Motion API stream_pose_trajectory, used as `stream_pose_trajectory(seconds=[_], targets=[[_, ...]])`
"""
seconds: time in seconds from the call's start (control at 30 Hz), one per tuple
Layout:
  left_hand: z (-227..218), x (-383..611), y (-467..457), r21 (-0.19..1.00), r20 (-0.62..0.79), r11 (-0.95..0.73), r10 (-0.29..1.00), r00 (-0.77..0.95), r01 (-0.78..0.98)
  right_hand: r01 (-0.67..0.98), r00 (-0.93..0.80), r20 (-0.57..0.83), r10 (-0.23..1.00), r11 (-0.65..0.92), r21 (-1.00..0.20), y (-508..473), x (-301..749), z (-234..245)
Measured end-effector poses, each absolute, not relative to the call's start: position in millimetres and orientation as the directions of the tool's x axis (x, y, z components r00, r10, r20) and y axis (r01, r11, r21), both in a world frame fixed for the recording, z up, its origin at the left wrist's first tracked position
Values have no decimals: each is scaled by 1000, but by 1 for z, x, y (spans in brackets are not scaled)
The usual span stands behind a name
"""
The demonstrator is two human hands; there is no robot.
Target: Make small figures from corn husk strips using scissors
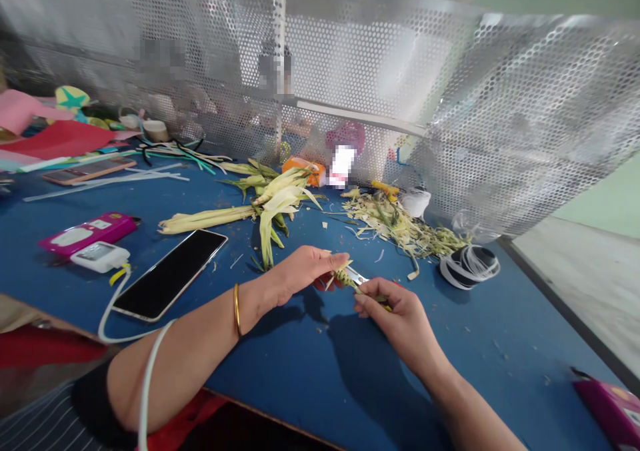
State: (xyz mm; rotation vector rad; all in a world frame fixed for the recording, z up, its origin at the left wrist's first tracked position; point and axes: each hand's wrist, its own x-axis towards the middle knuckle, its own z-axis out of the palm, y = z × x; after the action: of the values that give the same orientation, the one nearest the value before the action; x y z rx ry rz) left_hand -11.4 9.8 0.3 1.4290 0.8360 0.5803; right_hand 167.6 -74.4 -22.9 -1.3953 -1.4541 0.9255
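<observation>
- At the far left of the table (300, 384), a pink case (87, 231) and a white charger (99, 256) lie side by side. A dark smartphone (170, 272) rests at their 3 o'clock.
- A bundle of pale green leaf strips (240, 212) lies at 11 o'clock from the hands, its long axis running 9 to 3.
- The left hand (300, 271), with a gold bangle (237, 310) on the wrist, has its grip closed, pinching a small leaf piece (344, 276) just above the table.
- The leaf piece sits between both hands, at 3 o'clock from the left and 10 o'clock from the right. It is too small to tell its long axis.
- The right hand (400, 311) has its grip closed around a metal blade (359, 278), whose tip points to 10 o'clock and meets the leaf piece.
- A heap of leaf trimmings (400, 228) lies at 12 o'clock from the right hand, and a coil of cord (470, 264) at 2 o'clock. Both are apart from the hands, not between them.
- A perforated metal screen (500, 138) stands behind, and a pink box (610, 408) lies at the far right.
</observation>
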Motion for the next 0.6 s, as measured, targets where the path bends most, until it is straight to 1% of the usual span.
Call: stream_pose_trajectory(seconds=[0.1, 0.23, 0.33, 0.47, 0.53, 0.6], targets=[[1, -11, 9, 987, -152, 84, 774, 615, 138, 328, 23, 94, 995, 81, -941, -74, 167, -22], [3, -12, 9, 986, -126, 44, 823, 554, 158, 295, -4, 72, 997, 71, -953, -72, 171, -20], [4, -13, 10, 986, -146, 76, 831, 537, 150, 262, 32, 69, 997, 58, -963, -70, 177, -19], [0, -13, 12, 978, -204, 190, 821, 534, 82, 216, 57, 55, 997, 41, -975, -68, 177, -19], [-3, -12, 12, 957, -242, 289, 816, 525, -8, 206, 87, 68, 994, 49, -977, -69, 174, -19], [-7, -10, 11, 920, -268, 378, 798, 539, -102, 213, 157, 97, 983, 62, -975, -69, 170, -22]])
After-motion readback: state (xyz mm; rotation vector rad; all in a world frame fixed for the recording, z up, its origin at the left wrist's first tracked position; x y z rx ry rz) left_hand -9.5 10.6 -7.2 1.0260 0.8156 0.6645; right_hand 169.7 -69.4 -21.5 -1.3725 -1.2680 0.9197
